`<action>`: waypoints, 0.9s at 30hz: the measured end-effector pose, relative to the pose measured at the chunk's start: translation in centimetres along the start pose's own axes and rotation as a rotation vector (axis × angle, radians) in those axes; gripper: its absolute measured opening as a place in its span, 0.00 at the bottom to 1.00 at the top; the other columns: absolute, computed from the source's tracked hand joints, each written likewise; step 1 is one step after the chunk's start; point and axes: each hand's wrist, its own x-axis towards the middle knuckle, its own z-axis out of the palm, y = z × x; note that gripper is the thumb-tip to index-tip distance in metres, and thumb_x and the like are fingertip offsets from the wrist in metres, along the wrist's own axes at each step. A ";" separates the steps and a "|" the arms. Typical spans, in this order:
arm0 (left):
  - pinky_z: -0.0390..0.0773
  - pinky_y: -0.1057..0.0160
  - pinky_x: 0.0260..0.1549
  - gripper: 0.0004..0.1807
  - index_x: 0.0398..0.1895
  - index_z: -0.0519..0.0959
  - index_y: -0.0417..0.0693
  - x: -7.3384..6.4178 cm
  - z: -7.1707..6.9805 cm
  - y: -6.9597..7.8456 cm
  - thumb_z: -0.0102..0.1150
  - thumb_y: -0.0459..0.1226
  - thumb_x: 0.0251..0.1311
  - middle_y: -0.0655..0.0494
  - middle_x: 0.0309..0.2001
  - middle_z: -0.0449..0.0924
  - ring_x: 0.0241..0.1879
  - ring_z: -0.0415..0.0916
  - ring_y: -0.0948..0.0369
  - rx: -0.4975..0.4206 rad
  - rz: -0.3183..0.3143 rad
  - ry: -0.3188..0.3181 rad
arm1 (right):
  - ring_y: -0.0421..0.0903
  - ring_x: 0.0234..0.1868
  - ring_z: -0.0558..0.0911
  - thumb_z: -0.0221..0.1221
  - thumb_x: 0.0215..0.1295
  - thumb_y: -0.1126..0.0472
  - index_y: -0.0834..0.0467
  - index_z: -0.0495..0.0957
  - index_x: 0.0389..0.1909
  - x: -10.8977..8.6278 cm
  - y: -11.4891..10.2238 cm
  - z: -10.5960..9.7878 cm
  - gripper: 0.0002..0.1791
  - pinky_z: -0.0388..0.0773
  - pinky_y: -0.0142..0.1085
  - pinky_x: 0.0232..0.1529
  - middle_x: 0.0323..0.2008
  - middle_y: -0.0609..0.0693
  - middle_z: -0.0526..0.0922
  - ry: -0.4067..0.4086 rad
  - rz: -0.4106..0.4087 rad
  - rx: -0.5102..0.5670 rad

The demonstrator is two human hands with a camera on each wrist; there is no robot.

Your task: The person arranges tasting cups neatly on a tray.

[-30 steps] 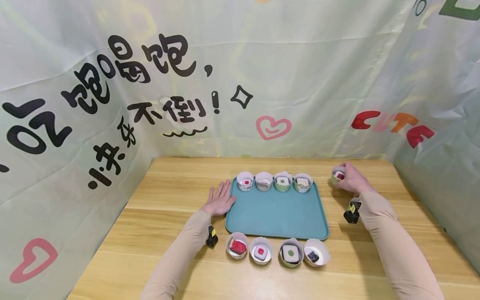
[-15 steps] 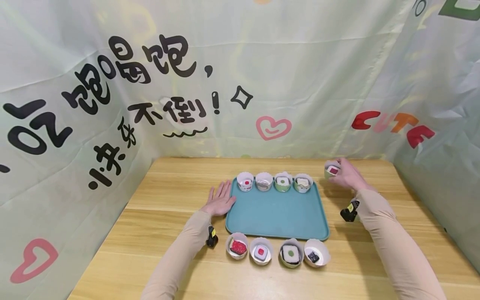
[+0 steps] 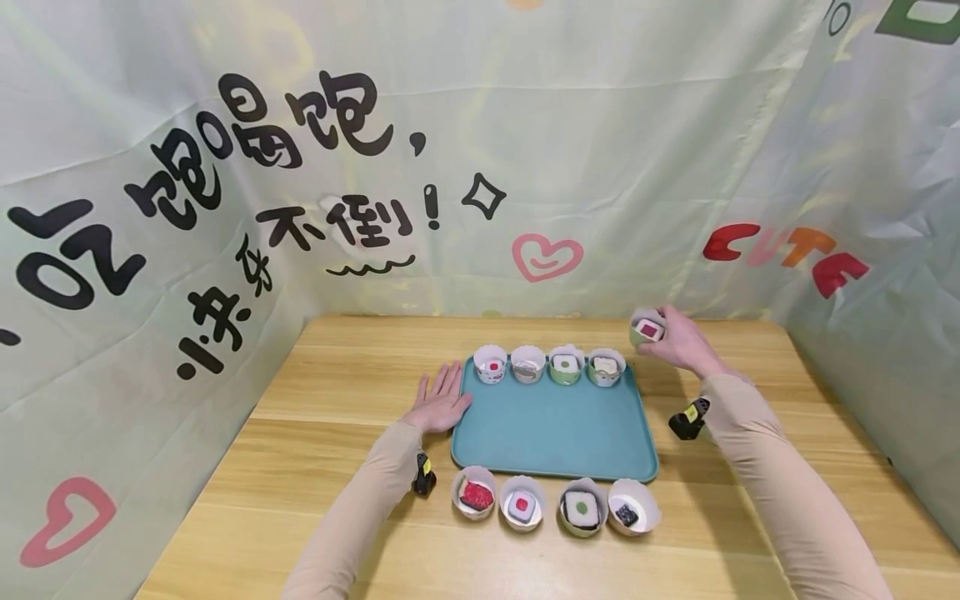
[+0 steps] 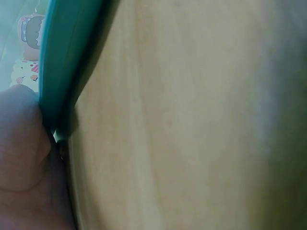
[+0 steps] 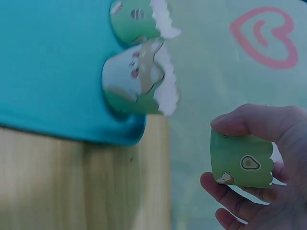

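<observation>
My right hand (image 3: 686, 342) holds a green paper cup (image 5: 235, 151) with an avocado print, raised beyond the tray's back right corner. In the right wrist view, thumb and fingers grip its sides. A white sushi piece (image 3: 649, 331) with a dark red square centre sits inside. My left hand (image 3: 438, 407) lies flat on the table with fingers spread, its thumb at the left rim of the blue-green tray (image 3: 555, 429). Along the tray's back edge stand several paper cups, among them a white cup (image 3: 491, 373) and a green cup (image 3: 566, 375).
In front of the tray, several more cups stand in a row: one with a red-topped piece (image 3: 476, 495) at the left, another with a small dark piece (image 3: 626, 513) at the right. A printed cloth (image 3: 615, 167) hangs behind the wooden table (image 3: 315, 417).
My right hand has carried the green paper cup up and leftward, towards the tray's back right corner. The left hand and the tray have stayed put.
</observation>
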 end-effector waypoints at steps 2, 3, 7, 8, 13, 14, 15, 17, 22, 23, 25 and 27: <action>0.25 0.44 0.78 0.38 0.82 0.32 0.47 0.0 0.0 0.0 0.23 0.55 0.78 0.55 0.83 0.26 0.83 0.24 0.54 -0.001 0.001 0.002 | 0.61 0.43 0.77 0.69 0.55 0.59 0.75 0.62 0.64 0.1 -0.6 0.1 0.41 0.70 0.37 0.36 0.51 0.72 0.75 0.005 -0.016 0.014; 0.24 0.44 0.78 0.38 0.82 0.32 0.47 0.0 0.0 0.0 0.23 0.55 0.78 0.56 0.83 0.25 0.83 0.24 0.54 0.002 0.000 0.001 | 0.61 0.43 0.76 0.69 0.55 0.60 0.75 0.62 0.64 0.1 -0.9 0.1 0.41 0.70 0.37 0.37 0.51 0.72 0.75 0.006 -0.025 0.019; 0.24 0.44 0.78 0.38 0.82 0.31 0.49 0.1 0.0 0.0 0.23 0.55 0.78 0.57 0.83 0.25 0.83 0.24 0.55 0.009 -0.003 -0.012 | 0.61 0.43 0.77 0.69 0.56 0.61 0.74 0.63 0.63 0.2 -2.3 0.5 0.39 0.73 0.40 0.40 0.51 0.71 0.75 0.006 -0.059 0.039; 0.24 0.44 0.78 0.38 0.82 0.31 0.49 0.1 -0.1 0.0 0.23 0.55 0.78 0.56 0.83 0.25 0.83 0.24 0.55 0.007 -0.002 -0.012 | 0.61 0.44 0.77 0.69 0.56 0.61 0.74 0.63 0.63 0.3 -2.6 0.6 0.39 0.74 0.41 0.41 0.51 0.71 0.75 0.005 -0.064 0.041; 0.24 0.44 0.78 0.38 0.82 0.31 0.49 0.2 0.0 -0.2 0.24 0.55 0.78 0.57 0.83 0.25 0.83 0.24 0.55 0.003 -0.002 -0.014 | 0.61 0.47 0.77 0.69 0.58 0.62 0.72 0.62 0.64 0.4 -4.6 1.3 0.37 0.77 0.50 0.47 0.53 0.70 0.75 -0.023 -0.087 0.056; 0.24 0.44 0.78 0.38 0.82 0.31 0.49 0.2 0.0 -0.2 0.24 0.55 0.78 0.57 0.83 0.25 0.83 0.24 0.55 0.007 -0.004 -0.014 | 0.61 0.47 0.77 0.69 0.58 0.62 0.71 0.62 0.64 0.5 -5.0 1.4 0.37 0.77 0.51 0.47 0.54 0.70 0.75 -0.030 -0.089 0.057; 0.24 0.44 0.78 0.38 0.82 0.31 0.50 0.3 0.1 -0.2 0.23 0.56 0.78 0.57 0.83 0.25 0.83 0.24 0.55 0.010 -0.005 -0.013 | 0.61 0.48 0.77 0.68 0.58 0.62 0.71 0.63 0.64 0.5 -5.4 1.6 0.37 0.78 0.52 0.48 0.54 0.69 0.75 -0.038 -0.093 0.058; 0.25 0.44 0.78 0.38 0.82 0.31 0.49 0.3 0.2 -0.3 0.23 0.56 0.78 0.57 0.83 0.26 0.83 0.25 0.55 0.007 -0.003 -0.003 | 0.61 0.48 0.77 0.68 0.59 0.62 0.70 0.63 0.64 0.5 -6.2 2.0 0.37 0.78 0.53 0.49 0.55 0.69 0.75 -0.052 -0.103 0.059; 0.25 0.43 0.78 0.38 0.82 0.32 0.48 0.2 0.1 -0.2 0.23 0.56 0.78 0.56 0.83 0.26 0.83 0.25 0.54 -0.002 -0.001 0.004 | 0.61 0.49 0.78 0.69 0.58 0.63 0.69 0.63 0.64 0.5 -8.1 3.1 0.36 0.78 0.54 0.51 0.56 0.69 0.75 -0.075 -0.131 0.053; 0.25 0.43 0.78 0.38 0.82 0.32 0.48 0.1 0.1 -0.2 0.23 0.56 0.78 0.56 0.83 0.26 0.83 0.25 0.54 -0.003 0.000 0.005 | 0.60 0.49 0.78 0.69 0.58 0.63 0.69 0.64 0.64 0.5 -8.3 3.3 0.36 0.79 0.54 0.51 0.56 0.68 0.76 -0.076 -0.139 0.050; 0.25 0.43 0.78 0.38 0.82 0.32 0.48 0.2 0.1 -0.2 0.23 0.56 0.78 0.56 0.83 0.26 0.83 0.25 0.54 -0.005 0.000 0.004 | 0.60 0.49 0.79 0.69 0.57 0.63 0.68 0.65 0.62 0.5 -8.9 3.8 0.35 0.80 0.53 0.51 0.55 0.68 0.76 -0.081 -0.153 0.050; 0.26 0.43 0.78 0.38 0.82 0.32 0.48 0.2 0.2 -0.2 0.23 0.56 0.78 0.56 0.83 0.26 0.83 0.25 0.54 -0.004 0.001 0.006 | 0.59 0.48 0.79 0.70 0.56 0.63 0.68 0.66 0.61 0.5 -9.6 4.2 0.34 0.80 0.53 0.51 0.54 0.67 0.77 -0.084 -0.171 0.049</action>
